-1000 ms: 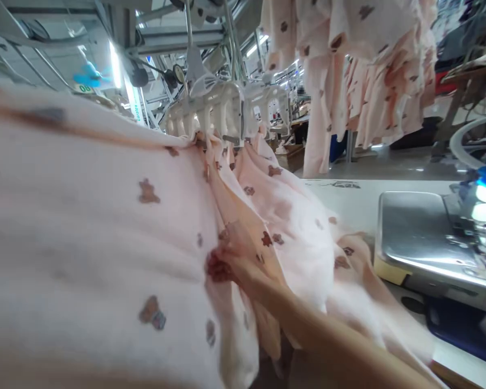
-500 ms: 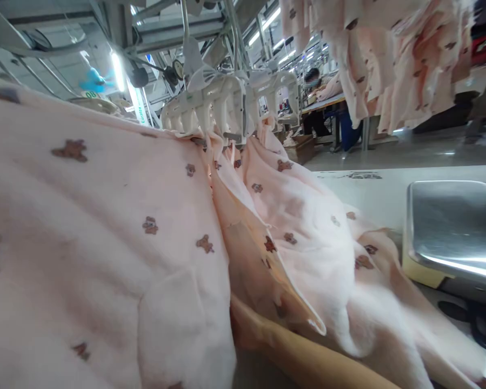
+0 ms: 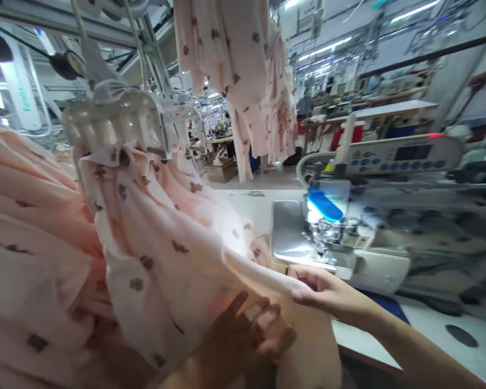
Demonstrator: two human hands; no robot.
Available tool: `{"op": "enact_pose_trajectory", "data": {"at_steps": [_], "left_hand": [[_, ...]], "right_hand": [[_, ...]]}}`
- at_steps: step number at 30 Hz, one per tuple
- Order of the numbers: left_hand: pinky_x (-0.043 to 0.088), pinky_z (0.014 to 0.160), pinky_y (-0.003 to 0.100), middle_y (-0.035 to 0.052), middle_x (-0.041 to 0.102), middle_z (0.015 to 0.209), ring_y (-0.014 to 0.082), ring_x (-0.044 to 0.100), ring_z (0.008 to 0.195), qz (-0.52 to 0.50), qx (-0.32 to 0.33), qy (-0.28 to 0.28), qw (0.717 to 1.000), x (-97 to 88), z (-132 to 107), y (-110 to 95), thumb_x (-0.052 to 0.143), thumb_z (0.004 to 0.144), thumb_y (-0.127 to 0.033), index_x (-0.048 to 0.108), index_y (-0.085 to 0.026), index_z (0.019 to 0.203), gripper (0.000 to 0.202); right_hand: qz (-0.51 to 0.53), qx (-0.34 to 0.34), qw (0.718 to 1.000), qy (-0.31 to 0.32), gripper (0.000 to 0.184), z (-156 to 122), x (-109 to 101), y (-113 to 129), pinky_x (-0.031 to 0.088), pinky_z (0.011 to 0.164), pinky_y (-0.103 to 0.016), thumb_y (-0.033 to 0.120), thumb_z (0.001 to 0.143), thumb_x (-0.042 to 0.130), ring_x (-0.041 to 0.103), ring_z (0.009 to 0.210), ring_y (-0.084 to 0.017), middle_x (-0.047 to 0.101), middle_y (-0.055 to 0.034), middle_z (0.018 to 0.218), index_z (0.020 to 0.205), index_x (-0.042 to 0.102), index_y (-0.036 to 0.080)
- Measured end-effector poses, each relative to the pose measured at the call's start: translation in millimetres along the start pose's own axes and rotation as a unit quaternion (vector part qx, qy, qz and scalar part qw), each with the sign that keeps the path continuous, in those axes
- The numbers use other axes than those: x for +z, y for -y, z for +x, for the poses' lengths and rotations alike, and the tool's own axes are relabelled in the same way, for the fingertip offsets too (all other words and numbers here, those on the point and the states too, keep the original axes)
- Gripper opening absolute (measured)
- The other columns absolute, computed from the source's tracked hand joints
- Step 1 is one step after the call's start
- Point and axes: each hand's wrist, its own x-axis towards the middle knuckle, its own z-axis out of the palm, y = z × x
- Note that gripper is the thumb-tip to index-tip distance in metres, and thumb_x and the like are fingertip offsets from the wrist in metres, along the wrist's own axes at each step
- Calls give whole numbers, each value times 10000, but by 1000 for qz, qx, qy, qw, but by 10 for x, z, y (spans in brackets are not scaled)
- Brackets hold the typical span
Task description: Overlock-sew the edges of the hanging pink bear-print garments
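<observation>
A pale pink fabric printed with small brown bears hangs in folds from a white plastic clamp hanger and spills across my lap and the table. My right hand pinches the fabric's light edge, close to the sewing machine's presser foot. My left hand sits lower, in shadow under the cloth, its fingers curled around a fold of the same fabric.
A white industrial sewing machine with a metal plate stands on the white table, its control panel behind it. More pink bear garments hang overhead. Workstations fill the background.
The view has swung right, bringing the sewing machine into the middle. My right hand has come out from under the cloth and now pinches its edge; my left hand has appeared beneath the fabric.
</observation>
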Motion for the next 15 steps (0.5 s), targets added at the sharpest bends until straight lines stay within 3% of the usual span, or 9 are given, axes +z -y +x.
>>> {"op": "enact_pose_trajectory", "data": {"at_steps": [3,5,7,9,12,15], "left_hand": [[330,1009,331,-8,618,749,129,562,818,-56,23,-52,997,164,292,-40,529,830,-155,611,-193,859,95],[394,918,309,-9,566,647,123,547,705,-93,38,-86,991,183,503,-107,513,816,-143,583,-176,752,100],[433,840,316,16,596,718,141,561,731,-99,24,-122,987,171,710,-200,485,807,-126,575,-167,776,104],[449,854,327,48,639,894,170,581,884,-84,-38,-127,988,178,892,-274,440,788,-56,572,-153,845,173],[424,984,367,91,563,1206,204,468,1178,-83,-131,-75,985,277,1086,-256,390,723,3,541,-128,991,334],[406,1020,415,136,497,1279,233,419,1229,-115,-151,-28,981,392,1173,-103,399,675,-50,485,-95,1114,449]], "right_hand": [[-91,-14,991,-101,422,-183,-116,-96,227,498,-217,546,702,639,330,578,-119,390,33,630,628,444,179],[-101,1,985,-143,363,-310,-173,-131,262,514,-222,512,736,605,367,601,-132,419,23,647,662,485,177],[-111,-2,972,-205,313,-377,-224,-149,308,537,-227,486,769,552,426,631,-149,475,10,676,709,530,179],[-154,-10,939,-308,283,-359,-277,-164,345,554,-238,466,773,507,481,651,-165,539,-2,714,774,554,187],[-255,12,852,-457,253,-226,-357,-202,325,494,-251,434,745,465,473,524,-167,505,30,559,830,520,202],[-307,-4,798,-518,237,-145,-392,-266,321,473,-258,422,752,448,443,429,-156,433,62,463,838,497,207]]}}
